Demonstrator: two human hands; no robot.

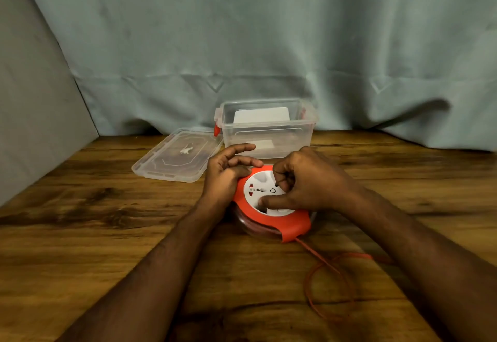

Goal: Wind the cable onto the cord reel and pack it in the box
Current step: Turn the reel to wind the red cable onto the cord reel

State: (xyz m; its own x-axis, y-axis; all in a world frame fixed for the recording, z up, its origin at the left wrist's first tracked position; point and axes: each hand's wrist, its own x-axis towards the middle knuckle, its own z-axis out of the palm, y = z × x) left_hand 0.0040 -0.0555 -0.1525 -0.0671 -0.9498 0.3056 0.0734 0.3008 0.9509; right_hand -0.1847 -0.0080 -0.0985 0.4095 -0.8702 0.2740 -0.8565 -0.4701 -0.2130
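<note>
Over on the left the clear lid (pixel 178 155) is lying flat on the table (pixel 80 234), leaning up against the open clear box (pixel 269 126) just behind the action, so the box is sitting ready and waiting. Moving in, the left hand (pixel 226 177) is bracing the orange rim of the cord reel (pixel 271 207), thumb and lower fingers curled against its edge while the upper fingers are lifting free. The reel is sitting on the table right in front of the box, white socket face up. Next across, the right hand (pixel 304 183) is working on that white face, fingers curled tight and pinching what looks like a small knob near the centre, thumb pressing flat on the face. By my reading we are in the winding step: a good length of orange cable (pixel 330 269) is trailing out of the reel's near edge and looping loosely across the table to the right. The next move is calling for steady turns of that face while the left hand keeps the reel from skating, until the loose loops are drawn in. As for writing, I am seeing sockets and a small ring mark on the face, but no brand or label that can be read.
</note>
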